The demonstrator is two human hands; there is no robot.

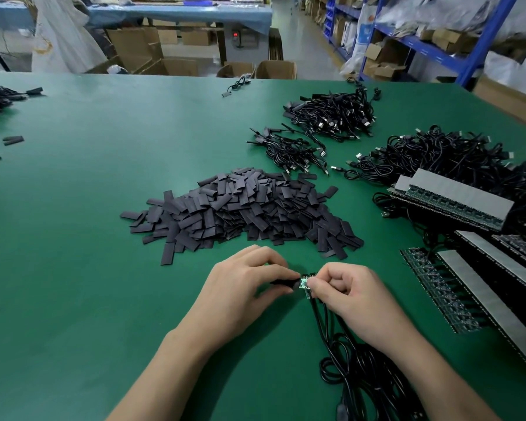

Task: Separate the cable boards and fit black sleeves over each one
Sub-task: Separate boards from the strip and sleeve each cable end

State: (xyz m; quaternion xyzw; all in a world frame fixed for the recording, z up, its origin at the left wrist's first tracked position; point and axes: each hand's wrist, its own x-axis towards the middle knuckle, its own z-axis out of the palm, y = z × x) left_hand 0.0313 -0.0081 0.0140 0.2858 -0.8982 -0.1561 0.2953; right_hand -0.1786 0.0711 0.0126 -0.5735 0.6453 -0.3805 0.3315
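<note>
The left hand (249,284) pinches a black sleeve (281,283) end-on against the green board (304,282) gripped by the right hand (346,290), by the tabletop's (73,268) near edge, seemingly to slide it on.

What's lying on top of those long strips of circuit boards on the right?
Grey sheets cover the board strips, leaving rows of small green boards showing along an edge. The rest of each strip is hidden beneath; black cables pile behind.
</note>
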